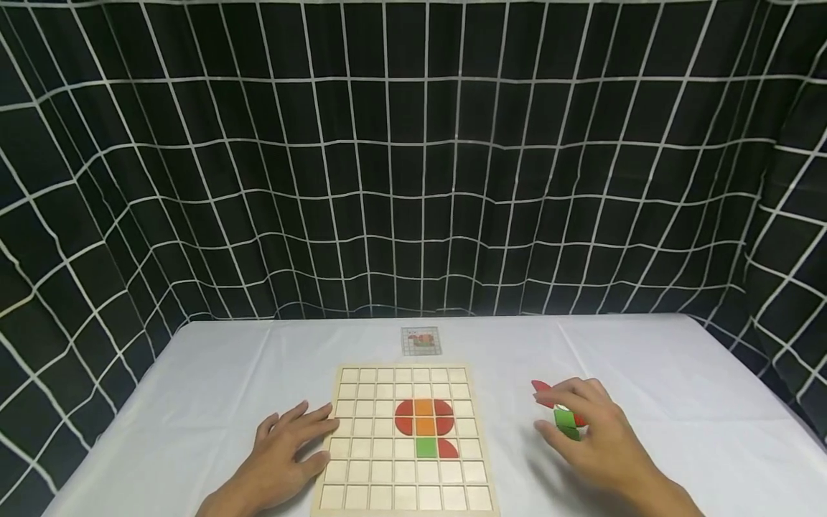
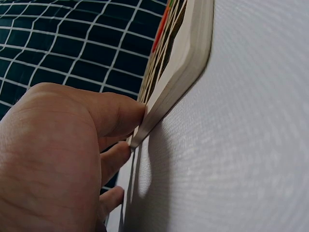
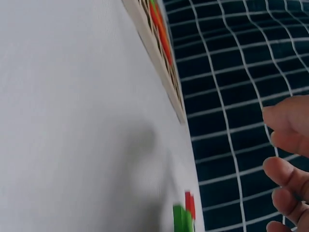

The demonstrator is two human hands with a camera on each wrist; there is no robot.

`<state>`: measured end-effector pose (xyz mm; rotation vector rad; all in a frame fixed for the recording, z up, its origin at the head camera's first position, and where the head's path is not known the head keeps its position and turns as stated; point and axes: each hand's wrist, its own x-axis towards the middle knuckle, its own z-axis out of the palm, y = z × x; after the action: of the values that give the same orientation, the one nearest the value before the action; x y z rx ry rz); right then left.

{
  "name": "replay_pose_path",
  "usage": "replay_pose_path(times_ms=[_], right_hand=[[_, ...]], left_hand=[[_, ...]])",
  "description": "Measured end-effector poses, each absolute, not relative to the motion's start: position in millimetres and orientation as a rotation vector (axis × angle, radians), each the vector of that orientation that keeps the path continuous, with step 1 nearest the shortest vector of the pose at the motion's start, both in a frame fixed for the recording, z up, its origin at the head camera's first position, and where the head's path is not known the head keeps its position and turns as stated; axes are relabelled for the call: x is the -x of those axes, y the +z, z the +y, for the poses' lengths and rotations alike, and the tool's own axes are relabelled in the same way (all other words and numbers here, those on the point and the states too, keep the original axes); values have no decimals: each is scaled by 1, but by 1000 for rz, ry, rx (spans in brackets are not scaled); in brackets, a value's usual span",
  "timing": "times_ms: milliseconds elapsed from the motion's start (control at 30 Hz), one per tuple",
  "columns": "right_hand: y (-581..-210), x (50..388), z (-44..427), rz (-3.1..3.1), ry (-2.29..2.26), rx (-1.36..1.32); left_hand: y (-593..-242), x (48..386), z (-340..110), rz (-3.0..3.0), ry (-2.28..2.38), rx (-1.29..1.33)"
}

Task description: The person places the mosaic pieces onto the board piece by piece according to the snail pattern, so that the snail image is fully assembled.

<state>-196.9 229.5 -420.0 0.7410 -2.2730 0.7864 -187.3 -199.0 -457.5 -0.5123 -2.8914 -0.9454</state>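
A light wooden grid board (image 1: 362, 470) lies on the table. In its cells sit red quarter-round pieces (image 1: 403, 418), orange pieces (image 1: 423, 417), a green square (image 1: 426, 448) and another red quarter-round piece (image 1: 447, 449). My left hand (image 1: 278, 452) rests beside the board, its fingertips and thumb touching the left edge, as the left wrist view also shows. To the right, my right hand (image 1: 591, 431) is above loose green pieces (image 1: 566, 422) and red pieces (image 1: 541, 385), which it partly covers. In the right wrist view its fingers (image 3: 285, 145) are bent, with nothing visible between them.
A small picture card (image 1: 421, 340) with a coloured figure on a grid lies behind the board. White cloth (image 1: 226, 373) covers the table. A black curtain with white grid lines (image 1: 420, 179) hangs around the back and sides.
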Motion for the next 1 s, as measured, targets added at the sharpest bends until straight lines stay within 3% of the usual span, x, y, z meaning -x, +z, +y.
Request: replay_pose_path(times_ms=[533, 1000], right_hand=[[-436, 185, 268, -2570, 691, -417], [-453, 189, 272, -2799, 706, -356]], left_hand=[[-460, 189, -201, -2881, -967, 545], [-458, 188, -201, -2874, -953, 552]])
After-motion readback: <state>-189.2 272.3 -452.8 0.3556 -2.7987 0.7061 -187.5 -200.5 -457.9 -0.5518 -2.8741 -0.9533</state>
